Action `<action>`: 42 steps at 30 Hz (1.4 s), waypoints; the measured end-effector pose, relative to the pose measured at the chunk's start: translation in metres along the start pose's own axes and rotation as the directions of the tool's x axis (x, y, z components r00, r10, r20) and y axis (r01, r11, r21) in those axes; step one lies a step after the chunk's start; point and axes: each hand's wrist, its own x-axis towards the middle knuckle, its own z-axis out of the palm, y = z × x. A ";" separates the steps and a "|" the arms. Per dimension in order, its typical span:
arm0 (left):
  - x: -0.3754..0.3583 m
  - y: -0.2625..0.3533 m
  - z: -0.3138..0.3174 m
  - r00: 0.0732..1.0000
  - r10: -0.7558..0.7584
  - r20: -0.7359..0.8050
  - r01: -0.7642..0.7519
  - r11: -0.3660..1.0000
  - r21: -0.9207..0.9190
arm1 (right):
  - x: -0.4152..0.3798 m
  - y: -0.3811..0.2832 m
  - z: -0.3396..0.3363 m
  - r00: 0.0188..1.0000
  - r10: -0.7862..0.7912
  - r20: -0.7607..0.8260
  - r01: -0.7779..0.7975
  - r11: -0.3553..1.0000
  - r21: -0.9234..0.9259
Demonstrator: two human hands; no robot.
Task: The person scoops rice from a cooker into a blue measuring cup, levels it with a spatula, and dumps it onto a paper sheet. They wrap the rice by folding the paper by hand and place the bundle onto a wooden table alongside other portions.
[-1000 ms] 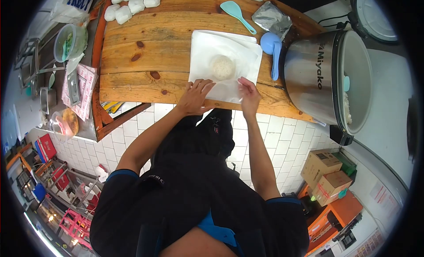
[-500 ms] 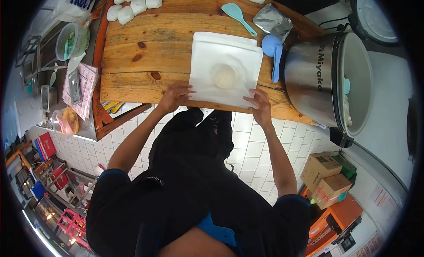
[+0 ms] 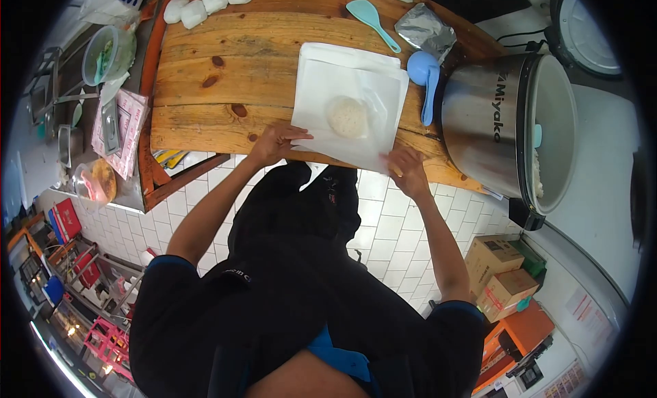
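A stack of white paper sheets lies on the wooden table, with a round ball of rice in its middle under a thin sheet. My left hand pinches the near left corner of the top sheet. My right hand grips the near right corner at the table's front edge. Both corners are lifted slightly off the wood.
A steel Miyako rice cooker stands open at the right. Next to it lie a blue scoop, a teal spoon and a foil packet. Several white wrapped parcels sit at the far left. A plastic tub stands on the left shelf.
A second ago both hands were close together on the sheet's near edge. They spread apart to its two near corners, and the right hand has drawn its corner toward me.
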 end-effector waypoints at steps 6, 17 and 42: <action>-0.003 0.001 -0.004 0.999 -0.017 0.034 0.017 1.000 0.020 | 0.009 0.022 0.013 0.973 -0.129 -0.194 0.073 0.961 -0.268; -0.014 0.030 -0.010 0.994 0.068 -0.083 -0.056 0.989 0.140 | 0.022 -0.005 0.009 0.962 -0.203 -0.181 0.241 0.946 0.219; 0.085 0.098 0.058 0.824 0.199 -0.530 0.212 0.759 0.615 | 0.138 -0.056 0.026 0.966 -0.061 -0.250 0.032 0.993 -0.116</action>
